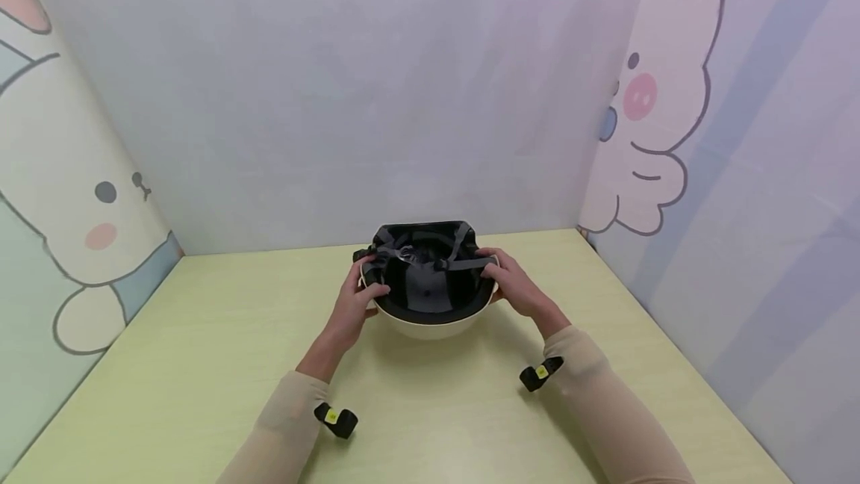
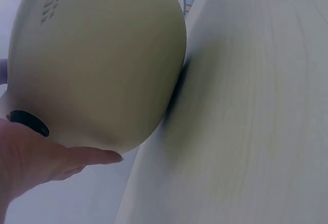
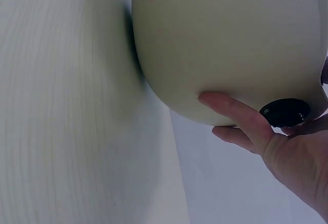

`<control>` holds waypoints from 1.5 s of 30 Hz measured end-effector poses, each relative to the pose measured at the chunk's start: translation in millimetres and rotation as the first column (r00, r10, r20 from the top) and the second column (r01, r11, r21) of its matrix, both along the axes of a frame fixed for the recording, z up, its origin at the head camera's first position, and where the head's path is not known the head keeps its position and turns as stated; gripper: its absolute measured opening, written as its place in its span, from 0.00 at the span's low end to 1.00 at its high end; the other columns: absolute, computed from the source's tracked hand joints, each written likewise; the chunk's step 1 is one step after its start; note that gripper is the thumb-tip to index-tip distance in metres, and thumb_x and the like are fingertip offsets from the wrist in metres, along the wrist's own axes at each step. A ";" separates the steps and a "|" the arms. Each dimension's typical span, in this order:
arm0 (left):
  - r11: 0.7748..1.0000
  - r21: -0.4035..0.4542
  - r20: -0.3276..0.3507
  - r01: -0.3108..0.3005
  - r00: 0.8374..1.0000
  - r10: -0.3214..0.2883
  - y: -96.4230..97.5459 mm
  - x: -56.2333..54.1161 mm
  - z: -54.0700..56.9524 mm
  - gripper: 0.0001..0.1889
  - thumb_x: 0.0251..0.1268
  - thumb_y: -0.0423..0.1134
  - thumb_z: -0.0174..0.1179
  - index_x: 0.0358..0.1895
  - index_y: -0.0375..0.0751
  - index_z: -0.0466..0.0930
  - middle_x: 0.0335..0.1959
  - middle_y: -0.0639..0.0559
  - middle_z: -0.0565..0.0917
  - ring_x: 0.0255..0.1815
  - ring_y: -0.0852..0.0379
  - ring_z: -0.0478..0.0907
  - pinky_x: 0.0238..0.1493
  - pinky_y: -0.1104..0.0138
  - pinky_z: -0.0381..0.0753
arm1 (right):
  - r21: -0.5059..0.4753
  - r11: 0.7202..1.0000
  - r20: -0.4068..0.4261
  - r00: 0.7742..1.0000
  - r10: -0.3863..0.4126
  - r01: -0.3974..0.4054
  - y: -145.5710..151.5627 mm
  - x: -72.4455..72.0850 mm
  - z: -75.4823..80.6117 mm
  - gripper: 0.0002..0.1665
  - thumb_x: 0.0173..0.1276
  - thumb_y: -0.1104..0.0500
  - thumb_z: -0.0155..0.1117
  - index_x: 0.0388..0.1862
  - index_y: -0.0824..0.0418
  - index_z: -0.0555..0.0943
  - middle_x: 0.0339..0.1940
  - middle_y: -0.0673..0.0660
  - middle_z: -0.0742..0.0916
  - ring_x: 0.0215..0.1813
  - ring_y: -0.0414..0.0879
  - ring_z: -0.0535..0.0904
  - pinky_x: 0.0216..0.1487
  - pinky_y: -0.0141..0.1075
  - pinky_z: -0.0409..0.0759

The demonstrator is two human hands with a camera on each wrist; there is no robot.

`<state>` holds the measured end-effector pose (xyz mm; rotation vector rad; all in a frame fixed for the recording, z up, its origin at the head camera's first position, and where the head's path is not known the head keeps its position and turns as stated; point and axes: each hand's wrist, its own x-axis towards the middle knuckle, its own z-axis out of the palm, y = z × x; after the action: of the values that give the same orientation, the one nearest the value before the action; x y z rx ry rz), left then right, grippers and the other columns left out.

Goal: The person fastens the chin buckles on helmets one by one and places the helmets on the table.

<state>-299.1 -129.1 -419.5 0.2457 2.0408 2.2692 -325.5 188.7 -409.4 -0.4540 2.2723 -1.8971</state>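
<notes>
An upside-down cream helmet (image 1: 433,330) with a black lining (image 1: 430,293) sits at or just above the tabletop, its hollow facing up. Grey chin straps (image 1: 463,265) cross the opening. On the left side my left hand (image 1: 346,308) grips the rim, thumb over the inner edge. My right hand (image 1: 517,286) holds the opposite rim near a strap. From the left wrist view, the smooth helmet shell (image 2: 102,65) shows vent slots (image 2: 54,1) and a black oval piece (image 2: 28,123). A matching black oval (image 3: 284,112) lies beside the fingers in the right wrist view.
The pale wooden table (image 1: 201,364) runs back to a plain grey-lilac wall (image 1: 336,95). Side panels with cartoon animals, one a pig (image 1: 661,88), bound it left and right. Each sleeve carries a small black wrist device (image 1: 336,420).
</notes>
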 end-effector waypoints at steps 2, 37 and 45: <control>1.000 0.009 -0.007 0.004 1.000 -0.004 0.6 0.5 1.4 0.34 0.66 0.31 0.55 0.75 0.49 0.58 0.73 0.37 0.59 0.65 0.37 0.67 0.55 0.44 0.74 | -0.027 1.000 0.003 1.000 0.012 -0.012 0.9 -0.2 -0.9 0.33 0.71 0.61 0.45 0.74 0.69 0.60 0.67 0.71 0.69 0.46 0.53 0.79 0.33 0.40 0.85; 0.965 0.234 -0.010 -0.115 0.993 0.121 -5.9 -7.2 9.6 0.22 0.73 0.31 0.54 0.65 0.22 0.67 0.69 0.41 0.68 0.63 0.53 0.68 0.57 0.65 0.72 | 0.071 0.994 -0.025 0.996 0.080 -0.078 7.1 2.6 10.9 0.35 0.72 0.60 0.54 0.75 0.66 0.60 0.71 0.67 0.67 0.59 0.57 0.75 0.50 0.48 0.81; 0.976 0.141 -0.046 -0.163 0.984 0.171 -8.7 -11.4 10.2 0.20 0.75 0.32 0.55 0.63 0.20 0.73 0.65 0.39 0.73 0.58 0.61 0.73 0.55 0.73 0.75 | 0.136 0.990 -0.080 0.996 0.049 -0.038 5.6 5.8 15.3 0.36 0.74 0.58 0.58 0.76 0.64 0.60 0.74 0.64 0.66 0.68 0.62 0.70 0.59 0.55 0.75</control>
<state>-310.5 -137.8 -409.3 0.1553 2.0057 2.5356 -319.7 194.3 -394.1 -0.5692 2.4023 -1.7226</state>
